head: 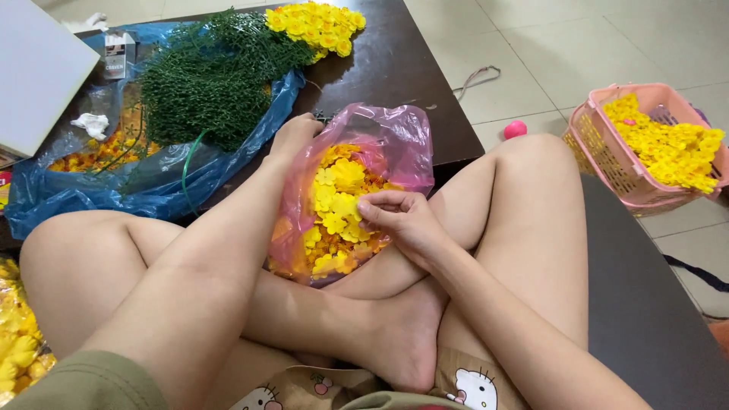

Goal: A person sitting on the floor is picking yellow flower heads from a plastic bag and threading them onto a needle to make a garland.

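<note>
The room had a floor [577, 45] of pale square tiles, and a low dark brown worktop [395, 68] stood on it in front of the seated person, whose crossed bare legs filled the lower part of the head view. On the worktop lay a crumpled blue plastic sheet [83, 190] carrying a heap of green plastic stems [213, 76], with a cluster of yellow artificial flowers [315, 26] at the far edge and a white board [34, 68] at the far left corner. To the right, on the floor, stood a pink plastic basket [607, 152] filled with more yellow flowers, and a small pink ball [515, 129] lay just beside it.

A pink translucent bag [395, 137] rested against the near edge of the worktop and on the person's legs. Its long axis ran from the lap toward the worktop, tilted a little to the right, and its open mouth faced up toward the camera, showing the yellow petals [338, 201] inside.

The left hand [292, 137] was at the far left rim of the bag, fingers curled down over the edge; whether it gripped the plastic I could not tell. The right hand [402, 216] was over the bag's near right side, its fingertips pressed together and pinching one yellow petal at the top of the pile.
</note>
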